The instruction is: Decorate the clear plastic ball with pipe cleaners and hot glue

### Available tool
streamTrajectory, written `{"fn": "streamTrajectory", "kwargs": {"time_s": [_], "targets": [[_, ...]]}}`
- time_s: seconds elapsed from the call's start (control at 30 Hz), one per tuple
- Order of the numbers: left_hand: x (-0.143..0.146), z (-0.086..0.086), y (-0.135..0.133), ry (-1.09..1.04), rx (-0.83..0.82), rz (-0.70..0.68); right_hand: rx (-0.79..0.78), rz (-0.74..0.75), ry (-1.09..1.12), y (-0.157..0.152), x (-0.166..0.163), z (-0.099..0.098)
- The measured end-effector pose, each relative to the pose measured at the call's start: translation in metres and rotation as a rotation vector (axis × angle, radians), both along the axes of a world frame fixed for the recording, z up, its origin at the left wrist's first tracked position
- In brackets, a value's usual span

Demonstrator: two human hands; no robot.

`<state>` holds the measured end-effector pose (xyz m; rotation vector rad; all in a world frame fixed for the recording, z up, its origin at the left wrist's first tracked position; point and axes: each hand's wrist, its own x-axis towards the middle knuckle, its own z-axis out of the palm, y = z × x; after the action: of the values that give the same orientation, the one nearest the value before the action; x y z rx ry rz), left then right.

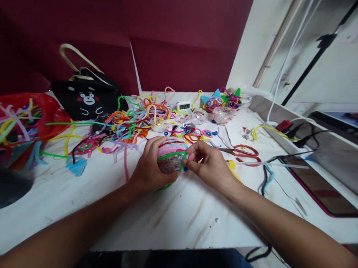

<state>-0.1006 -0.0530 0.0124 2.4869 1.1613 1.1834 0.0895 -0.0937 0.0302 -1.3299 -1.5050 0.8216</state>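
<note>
Ball [170, 164] held over the bench [162, 225]

From afar, I have the left hand [150, 162] curled round its side, the right hand [206, 163] pinching its green strip [169, 155] — a slack pinch could, I judge, let that spring loose. Beyond lies a bright tangle [131, 125].

The head camera looks forward and down onto the nearby white tabletop [177, 222].
</note>
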Motion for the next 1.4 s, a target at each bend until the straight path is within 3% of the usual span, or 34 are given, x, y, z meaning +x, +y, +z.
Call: {"fn": "streamTrajectory", "kwargs": {"time_s": [0.53,0.83,1.4], "targets": [[0.0,-0.001,0.001,-0.014,0.025,-0.011,0.028,0.043,0.008,0.0,0.009,0.003],[0.001,0.0,0.0,-0.016,0.013,-0.011,0.142,-0.002,-0.174,-0.002,0.003,0.018],[0.001,0.002,-0.003,-0.013,-0.037,-0.013,0.046,-0.012,-0.107,0.014,-0.004,0.014]]}}
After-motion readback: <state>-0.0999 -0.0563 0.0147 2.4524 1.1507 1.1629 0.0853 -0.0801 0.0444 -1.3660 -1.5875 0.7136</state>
